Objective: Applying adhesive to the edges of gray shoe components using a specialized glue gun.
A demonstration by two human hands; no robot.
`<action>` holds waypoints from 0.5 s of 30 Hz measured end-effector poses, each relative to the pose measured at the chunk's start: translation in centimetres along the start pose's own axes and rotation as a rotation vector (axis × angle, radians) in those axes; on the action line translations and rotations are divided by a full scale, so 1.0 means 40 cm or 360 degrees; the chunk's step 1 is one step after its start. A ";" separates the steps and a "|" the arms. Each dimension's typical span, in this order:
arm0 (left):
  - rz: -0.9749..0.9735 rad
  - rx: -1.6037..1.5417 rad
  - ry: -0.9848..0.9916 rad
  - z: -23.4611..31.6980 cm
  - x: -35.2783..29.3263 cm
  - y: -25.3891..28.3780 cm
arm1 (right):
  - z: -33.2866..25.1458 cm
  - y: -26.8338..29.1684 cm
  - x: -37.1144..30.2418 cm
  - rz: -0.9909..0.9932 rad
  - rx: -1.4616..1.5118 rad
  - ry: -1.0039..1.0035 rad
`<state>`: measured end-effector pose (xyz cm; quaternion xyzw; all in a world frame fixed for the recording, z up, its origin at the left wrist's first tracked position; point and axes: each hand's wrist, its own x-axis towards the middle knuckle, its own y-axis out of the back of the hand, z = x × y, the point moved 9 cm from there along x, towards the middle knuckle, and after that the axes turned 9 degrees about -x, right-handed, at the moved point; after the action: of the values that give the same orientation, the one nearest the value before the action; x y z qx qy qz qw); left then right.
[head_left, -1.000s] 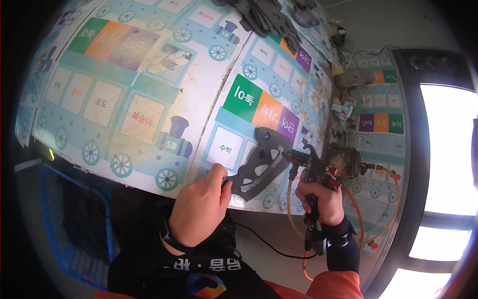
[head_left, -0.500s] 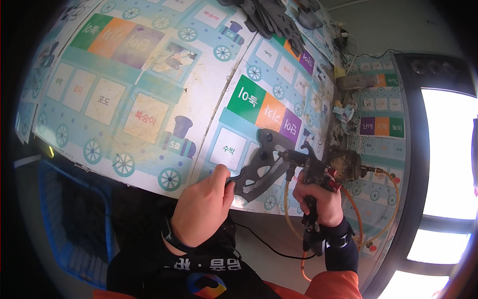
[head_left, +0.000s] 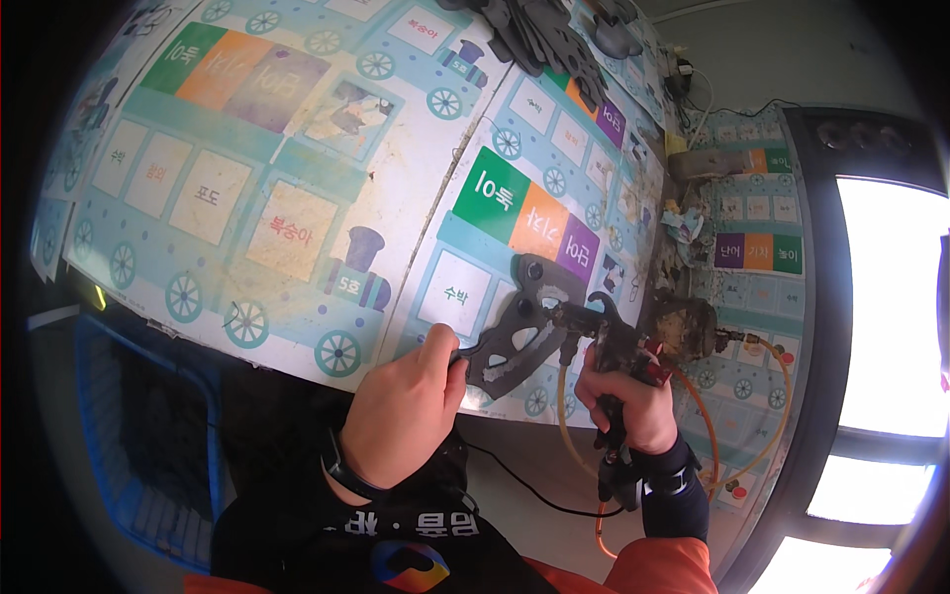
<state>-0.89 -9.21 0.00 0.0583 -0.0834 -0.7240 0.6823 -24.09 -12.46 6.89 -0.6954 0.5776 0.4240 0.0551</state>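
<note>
My left hand (head_left: 401, 411) pinches the near end of a flat dark grey part (head_left: 509, 319) with cutouts between thumb and fingers. The part slants up and away over the table's near edge, and a lighter grey band runs along one side of it. In my right hand (head_left: 641, 404) is a grimy spray gun (head_left: 614, 339), my fingers wrapped round its grip. The gun's nozzle points left and lies close to the part's right side; I cannot tell whether they touch. Whether the trigger is pressed is hidden by my fingers.
A printed sheet covers the table (head_left: 406, 168). Similar dark grey parts (head_left: 534, 40) lie piled at its far side. Beyond the gun stands a dirty round container (head_left: 686, 329). Orange hoses (head_left: 709, 426) loop down near my right forearm. A blue basket (head_left: 148, 475) stands below left.
My right hand and the spray gun have shifted slightly left, and the gun has tilted, with its nozzle closer to the part. My left hand and the part have barely moved.
</note>
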 end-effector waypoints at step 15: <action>0.0032 0.0015 -0.0022 0.003 -0.002 0.002 | 0.043 0.012 -0.033 -0.0013 -0.0067 -0.0030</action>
<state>-0.83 -9.14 0.14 0.0558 -0.0922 -0.7171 0.6886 -25.35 -10.63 6.87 -0.6948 0.5651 0.4423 0.0476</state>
